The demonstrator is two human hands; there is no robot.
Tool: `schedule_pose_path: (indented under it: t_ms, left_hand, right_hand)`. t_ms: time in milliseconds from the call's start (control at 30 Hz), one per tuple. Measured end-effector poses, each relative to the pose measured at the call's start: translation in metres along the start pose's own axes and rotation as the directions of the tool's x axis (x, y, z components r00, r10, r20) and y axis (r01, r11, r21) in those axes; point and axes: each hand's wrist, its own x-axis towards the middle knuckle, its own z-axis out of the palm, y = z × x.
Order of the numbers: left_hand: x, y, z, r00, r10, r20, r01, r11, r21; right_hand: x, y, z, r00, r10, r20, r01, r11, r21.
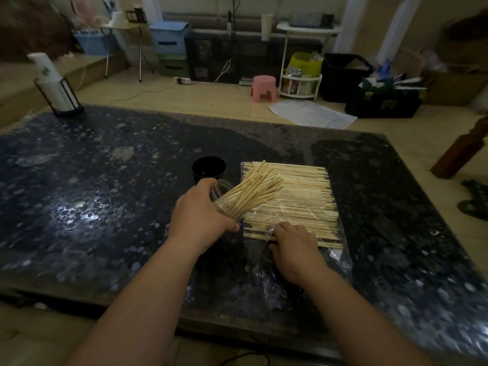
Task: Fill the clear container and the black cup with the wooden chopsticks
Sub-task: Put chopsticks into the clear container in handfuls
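My left hand (pixel 200 212) grips the clear container (pixel 220 195), tilted to the right, with a bundle of wooden chopsticks (pixel 253 190) sticking out of its mouth. Just behind it stands the black cup (pixel 208 169), upright and apparently empty. A flat layer of loose chopsticks (pixel 298 204) lies on a clear plastic sheet (pixel 335 256) on the dark speckled table (pixel 92 180). My right hand (pixel 293 244) is at the near edge of that layer, fingers curled onto the nearest chopsticks; whether it pinches one is hidden.
A black holder with a white roll (pixel 59 88) stands at the table's far left corner. Beyond the table are a pink stool (pixel 264 88), black bins (pixel 343 75) and white paper (pixel 311 112) on the floor. A wooden leg (pixel 459 151) stands to the right.
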Motion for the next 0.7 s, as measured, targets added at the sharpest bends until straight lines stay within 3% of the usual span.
schedule_pose_path:
  t_ms: [700]
  left_hand:
    - [-0.0003,0.0033,-0.0008,1.0,-0.003,0.011,0.003,1.0,0.009]
  right_hand:
    - [-0.0009,-0.0035,0.0078,1.0,0.013,-0.023,-0.014,0.999,-0.037]
